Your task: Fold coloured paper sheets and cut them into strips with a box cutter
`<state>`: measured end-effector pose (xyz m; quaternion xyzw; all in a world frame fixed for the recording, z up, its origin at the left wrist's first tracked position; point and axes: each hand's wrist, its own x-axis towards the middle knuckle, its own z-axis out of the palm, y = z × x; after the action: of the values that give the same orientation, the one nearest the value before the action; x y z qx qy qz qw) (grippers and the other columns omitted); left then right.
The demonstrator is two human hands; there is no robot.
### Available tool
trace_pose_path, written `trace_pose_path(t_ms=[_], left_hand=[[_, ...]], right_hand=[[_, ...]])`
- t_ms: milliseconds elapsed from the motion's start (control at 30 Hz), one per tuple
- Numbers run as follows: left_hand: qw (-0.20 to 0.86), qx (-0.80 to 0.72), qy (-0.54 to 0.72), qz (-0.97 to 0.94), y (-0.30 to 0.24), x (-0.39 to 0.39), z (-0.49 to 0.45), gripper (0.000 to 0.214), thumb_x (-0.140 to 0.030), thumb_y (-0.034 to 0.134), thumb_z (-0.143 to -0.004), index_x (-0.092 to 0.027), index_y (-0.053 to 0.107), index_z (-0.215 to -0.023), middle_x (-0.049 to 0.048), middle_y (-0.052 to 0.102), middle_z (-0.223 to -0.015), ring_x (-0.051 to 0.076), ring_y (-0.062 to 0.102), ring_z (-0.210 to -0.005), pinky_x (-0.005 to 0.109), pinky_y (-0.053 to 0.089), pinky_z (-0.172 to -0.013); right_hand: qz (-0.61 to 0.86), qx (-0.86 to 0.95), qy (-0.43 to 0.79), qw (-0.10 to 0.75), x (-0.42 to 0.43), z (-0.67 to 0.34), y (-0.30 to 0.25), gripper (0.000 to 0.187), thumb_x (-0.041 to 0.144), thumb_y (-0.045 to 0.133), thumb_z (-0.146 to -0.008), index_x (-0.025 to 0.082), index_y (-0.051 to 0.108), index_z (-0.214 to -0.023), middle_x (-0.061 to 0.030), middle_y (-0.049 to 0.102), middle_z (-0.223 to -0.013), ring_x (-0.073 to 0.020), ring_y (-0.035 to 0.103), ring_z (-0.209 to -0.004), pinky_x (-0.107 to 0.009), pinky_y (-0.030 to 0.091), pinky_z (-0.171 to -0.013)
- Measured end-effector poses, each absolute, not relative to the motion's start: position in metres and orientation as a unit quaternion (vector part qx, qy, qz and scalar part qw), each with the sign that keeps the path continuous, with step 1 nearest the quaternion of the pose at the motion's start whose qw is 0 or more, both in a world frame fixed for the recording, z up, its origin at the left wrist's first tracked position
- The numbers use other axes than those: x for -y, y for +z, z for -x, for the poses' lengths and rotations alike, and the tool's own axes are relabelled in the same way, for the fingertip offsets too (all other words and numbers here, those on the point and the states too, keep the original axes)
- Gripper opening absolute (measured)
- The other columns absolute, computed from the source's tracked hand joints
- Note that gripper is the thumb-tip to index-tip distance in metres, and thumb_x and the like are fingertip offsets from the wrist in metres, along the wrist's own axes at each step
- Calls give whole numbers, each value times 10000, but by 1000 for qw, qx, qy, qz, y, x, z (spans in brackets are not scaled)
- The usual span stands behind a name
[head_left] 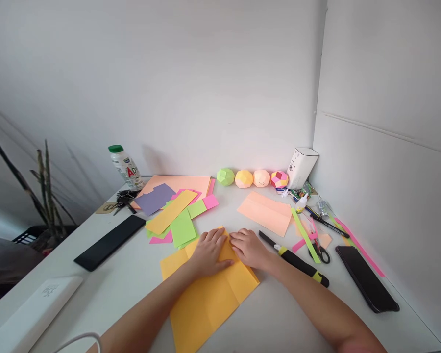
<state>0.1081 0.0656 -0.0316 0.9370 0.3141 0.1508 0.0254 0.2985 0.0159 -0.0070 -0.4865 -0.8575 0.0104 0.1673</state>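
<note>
head view: creased orange sheet (pixel 211 301) at 6 o'clock of the frame, under both hands. your left hand (pixel 208 252) lies palm down on it, fingers extended. your right hand (pixel 250 249), at the sheet's 1 o'clock, has fingers bent on the paper; can't tell if they pinch. uneven pressure could likely let the sheet slip and skew a crease. utility knife (pixel 297 262) between 2 and 3 o'clock, blade end just beside your right hand: an outward sweep might nick you. green paper (pixel 183 228) near 11 o'clock; pushing forward could snag there.
</note>
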Motion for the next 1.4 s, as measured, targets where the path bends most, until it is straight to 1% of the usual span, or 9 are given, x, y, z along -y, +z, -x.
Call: trace_pose_path(t_ms=[133,400,600,767,1000,1167,1233,1333,1400], left_hand=[[19,-320,176,-931,-32,-76,-107,365,-406,483,-857,-201,518,-1158,104,520,-1318,275,480,-1139,444,381,-927],[-5,-319,188,-929,-35,-73,-113,185,-324,459,-863,-174,544,-929,169,511,-1317,312,478,-1115,464,398,-858],[-19,-322,175,-930,-33,-72,-112,164,-330,485,-850,-180,536,-889,164,499,-1338,296,484,-1097,445,400,-846],[-26,-328,159,-931,-33,-72,-111,188,-332,480,-859,-166,555,-908,163,488,-1353,294,470,-1119,441,397,-866],[-44,-333,130,-933,-28,-69,-115,216,-321,477,-883,-153,602,-936,174,501,-1325,317,481,-1123,445,410,-860],[-60,-331,107,-936,-29,-52,-123,197,-195,449,-898,-161,640,-932,163,585,-1195,299,518,-1122,418,408,-885],[-60,-340,102,-933,-33,-41,-127,237,-267,471,-902,-141,643,-1005,183,569,-1226,321,496,-1167,435,386,-929],[-36,-361,89,-927,-38,-30,-129,582,-556,433,-881,-122,553,-1250,221,448,-1371,408,358,-1289,535,282,-1012],[-11,-362,81,-929,-40,-27,-129,713,-660,342,-866,-163,449,-1367,206,370,-1439,431,267,-1336,594,204,-1032]], right_hand=[[473,866,-2,162,-46,-290,-16,161,97,484,-844,172,618,-891,-93,645,-1089,-222,495,-964,-366,420,-797],[450,883,-19,131,-31,-294,-12,149,97,451,-852,172,577,-827,-96,623,-1035,-216,467,-900,-349,383,-746],[434,892,-23,126,11,-307,-6,175,69,413,-847,168,544,-786,-101,602,-1032,-194,454,-841,-333,377,-712],[437,889,-16,134,65,-318,-3,227,43,365,-840,167,526,-739,-87,596,-912,-183,443,-769,-325,379,-665],[468,855,7,226,116,-323,-3,238,46,364,-848,179,551,-787,-71,600,-861,-189,470,-780,-343,405,-687],[465,849,8,252,112,-321,-5,240,52,381,-852,182,570,-780,-57,616,-815,-174,469,-726,-331,415,-651],[466,845,10,261,108,-321,-5,237,64,394,-858,184,583,-782,-54,620,-796,-173,485,-723,-330,429,-649],[466,842,10,273,106,-325,-4,220,91,420,-870,192,612,-839,-58,640,-825,-180,531,-765,-340,461,-686],[488,828,-16,277,105,-333,-3,216,109,433,-876,202,629,-882,-64,655,-878,-197,557,-833,-365,473,-743]])
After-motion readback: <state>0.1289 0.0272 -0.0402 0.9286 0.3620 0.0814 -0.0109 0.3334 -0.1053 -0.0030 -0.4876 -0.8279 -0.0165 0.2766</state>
